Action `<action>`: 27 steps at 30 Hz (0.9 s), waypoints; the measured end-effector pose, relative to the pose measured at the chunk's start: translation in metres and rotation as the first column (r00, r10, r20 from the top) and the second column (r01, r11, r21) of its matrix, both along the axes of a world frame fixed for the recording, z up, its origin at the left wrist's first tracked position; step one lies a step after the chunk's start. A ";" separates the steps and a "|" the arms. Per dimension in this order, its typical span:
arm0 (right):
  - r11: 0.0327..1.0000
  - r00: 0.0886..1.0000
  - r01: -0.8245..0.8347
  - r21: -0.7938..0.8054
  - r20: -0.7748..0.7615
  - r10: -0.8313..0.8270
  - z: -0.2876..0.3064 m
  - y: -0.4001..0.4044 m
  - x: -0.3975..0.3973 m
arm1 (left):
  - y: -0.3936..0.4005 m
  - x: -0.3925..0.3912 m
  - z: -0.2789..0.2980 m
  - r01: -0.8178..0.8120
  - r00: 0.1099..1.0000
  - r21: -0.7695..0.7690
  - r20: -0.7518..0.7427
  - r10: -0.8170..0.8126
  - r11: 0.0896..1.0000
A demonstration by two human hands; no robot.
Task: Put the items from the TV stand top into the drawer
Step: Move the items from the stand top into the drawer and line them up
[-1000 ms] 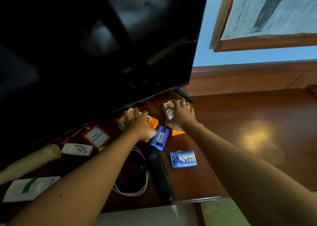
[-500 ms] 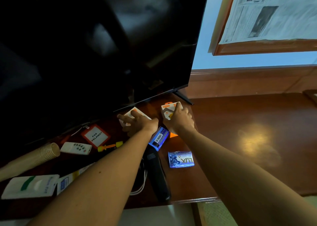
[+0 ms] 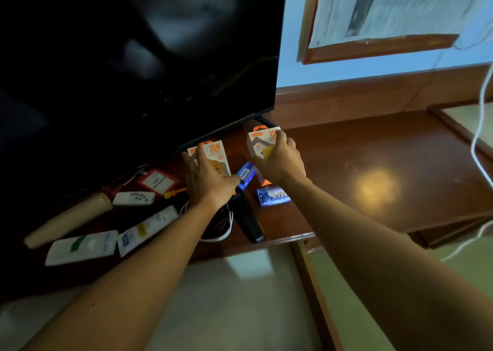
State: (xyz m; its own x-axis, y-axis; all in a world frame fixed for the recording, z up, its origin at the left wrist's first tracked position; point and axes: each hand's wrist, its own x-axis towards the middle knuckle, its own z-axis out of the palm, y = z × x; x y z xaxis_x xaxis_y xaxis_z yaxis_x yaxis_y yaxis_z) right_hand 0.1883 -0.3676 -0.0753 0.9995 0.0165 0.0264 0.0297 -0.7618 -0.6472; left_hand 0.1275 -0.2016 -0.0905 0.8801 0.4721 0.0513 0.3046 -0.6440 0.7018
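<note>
My left hand (image 3: 210, 180) grips a white and orange charger box (image 3: 217, 154) marked 25W, lifted just above the TV stand top (image 3: 373, 164). A second white and orange charger box (image 3: 260, 141) is held in my right hand (image 3: 280, 161), a little higher and to the right. Between the hands lies a small blue box (image 3: 246, 173). A blue soap packet (image 3: 272, 196) and a black remote (image 3: 248, 217) rest in front of them. Below the stand's front edge an open drawer (image 3: 240, 297) with a pale floor shows.
A large black TV (image 3: 133, 57) covers the left and overhangs the items. Under it lie a red-framed tag (image 3: 158, 182), a white remote (image 3: 133, 198), a paper roll (image 3: 69, 218), white packets (image 3: 82, 246), a white cable coil (image 3: 221, 233). A white cord (image 3: 480, 110) hangs at right.
Both hands closed on the two charger boxes and raised them off the stand top. The view has tilted down, showing the open drawer below the front edge.
</note>
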 end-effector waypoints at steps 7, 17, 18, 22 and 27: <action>0.996 0.994 0.080 -0.035 -0.073 -0.082 -0.008 -0.017 -0.137 | -0.024 -0.119 -0.010 0.139 0.989 -0.046 -0.041 -0.141 0.989; 0.992 0.977 0.101 -0.081 -0.177 -0.114 -0.056 -0.037 -0.260 | -0.045 -0.243 -0.052 0.233 0.962 -0.047 -0.132 -0.237 0.971; 0.992 0.976 0.096 -0.086 -0.189 -0.111 -0.061 -0.037 -0.265 | -0.046 -0.250 -0.056 0.238 0.959 -0.056 -0.145 -0.244 0.970; 0.993 0.967 0.054 -0.106 -0.241 -0.078 -0.081 -0.037 -0.279 | -0.048 -0.267 -0.080 0.285 0.940 -0.044 -0.184 -0.289 0.957; 0.983 0.933 -0.002 -0.183 -0.354 -0.064 -0.110 -0.038 -0.285 | -0.048 -0.263 -0.106 0.288 0.921 -0.055 -0.256 -0.292 0.956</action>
State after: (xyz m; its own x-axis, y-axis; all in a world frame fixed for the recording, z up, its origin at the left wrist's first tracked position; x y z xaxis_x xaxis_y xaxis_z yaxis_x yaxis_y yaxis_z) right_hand -0.0962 -0.4054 -0.1857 0.9420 -0.0433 -0.3329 -0.2037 -0.8620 -0.4642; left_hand -0.1353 -0.2500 -0.1962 0.9602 0.1931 -0.2020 0.2785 -0.7208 0.6347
